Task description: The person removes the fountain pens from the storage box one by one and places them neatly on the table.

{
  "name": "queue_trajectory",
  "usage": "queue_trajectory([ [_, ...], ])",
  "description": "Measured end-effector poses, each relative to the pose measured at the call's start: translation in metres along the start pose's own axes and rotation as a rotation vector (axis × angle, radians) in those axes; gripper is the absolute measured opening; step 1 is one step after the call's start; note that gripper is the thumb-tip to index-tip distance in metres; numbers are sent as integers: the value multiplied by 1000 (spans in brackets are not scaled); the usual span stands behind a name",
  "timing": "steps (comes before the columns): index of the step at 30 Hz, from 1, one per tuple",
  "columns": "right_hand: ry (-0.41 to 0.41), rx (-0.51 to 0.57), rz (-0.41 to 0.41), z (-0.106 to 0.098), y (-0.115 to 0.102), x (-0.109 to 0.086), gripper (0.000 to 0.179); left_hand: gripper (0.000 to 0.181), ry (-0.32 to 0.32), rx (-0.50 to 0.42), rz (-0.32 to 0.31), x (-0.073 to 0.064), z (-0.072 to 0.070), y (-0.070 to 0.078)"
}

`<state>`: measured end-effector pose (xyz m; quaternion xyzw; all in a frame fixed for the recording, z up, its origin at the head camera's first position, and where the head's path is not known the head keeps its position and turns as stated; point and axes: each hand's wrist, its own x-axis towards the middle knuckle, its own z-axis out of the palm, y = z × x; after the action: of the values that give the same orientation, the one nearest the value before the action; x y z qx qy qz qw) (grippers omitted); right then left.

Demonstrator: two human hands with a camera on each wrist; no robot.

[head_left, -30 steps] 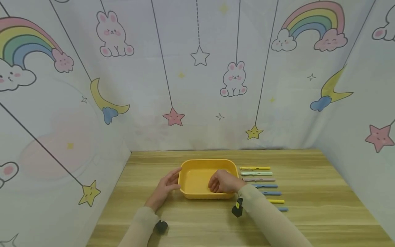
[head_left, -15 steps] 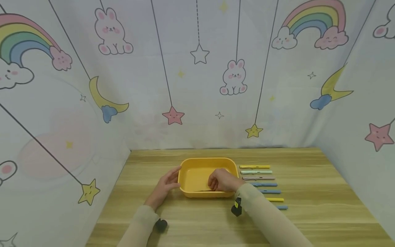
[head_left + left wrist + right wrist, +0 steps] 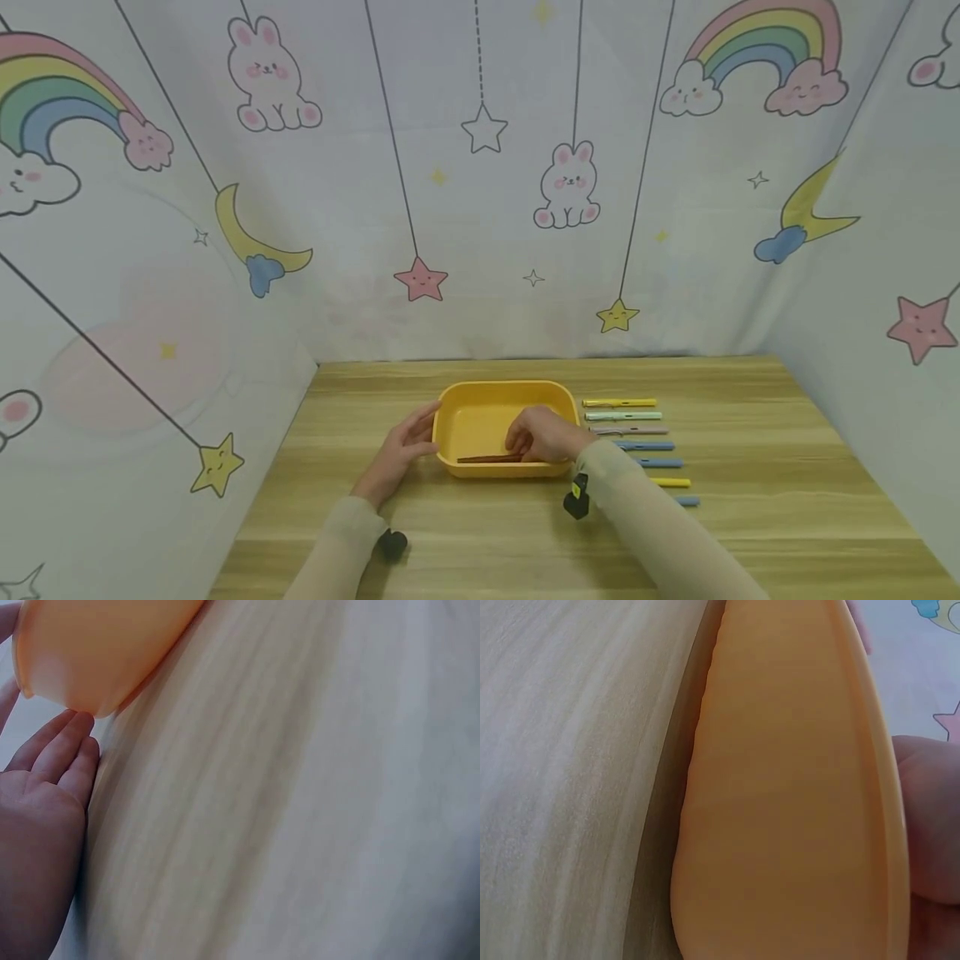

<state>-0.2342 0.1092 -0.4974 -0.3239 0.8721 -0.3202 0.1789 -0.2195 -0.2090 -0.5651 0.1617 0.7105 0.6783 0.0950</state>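
Note:
In the head view my right hand (image 3: 546,435) reaches over the front right of a yellow tray (image 3: 506,472). Its fingers are curled and seem to pinch the right end of a thin reddish-brown stick (image 3: 487,458). This stick lies level along the tray's near inner wall; the hand hides its right end, so its exact kind cannot be told. At the tray's left end my left hand (image 3: 397,458) rests with fairly straight fingers against the outside. The left wrist view shows those fingers (image 3: 64,750) touching the tray's wall. In the right wrist view the tray's side (image 3: 787,787) hides the stick.
Right of the tray, several pens lie in a column: a yellow pen (image 3: 619,402), a mint pen (image 3: 622,416), a pink pen (image 3: 630,431) and blue ones (image 3: 660,462) among them. My right sleeve covers parts of the nearer pens. A patterned curtain (image 3: 480,250) encloses the wooden table (image 3: 480,533).
The brown stick has come into sight above the tray's near rim, first as a thin dark line, now fully along the wall. Both hands have barely moved; the view has tilted slightly.

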Motion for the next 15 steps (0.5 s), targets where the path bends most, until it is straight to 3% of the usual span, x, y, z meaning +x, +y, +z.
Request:
queue_trajectory([
  [15, 63, -100, -7, -1, 2, -2, 26, 71, -16, -3, -6, -1, 0, 0],
])
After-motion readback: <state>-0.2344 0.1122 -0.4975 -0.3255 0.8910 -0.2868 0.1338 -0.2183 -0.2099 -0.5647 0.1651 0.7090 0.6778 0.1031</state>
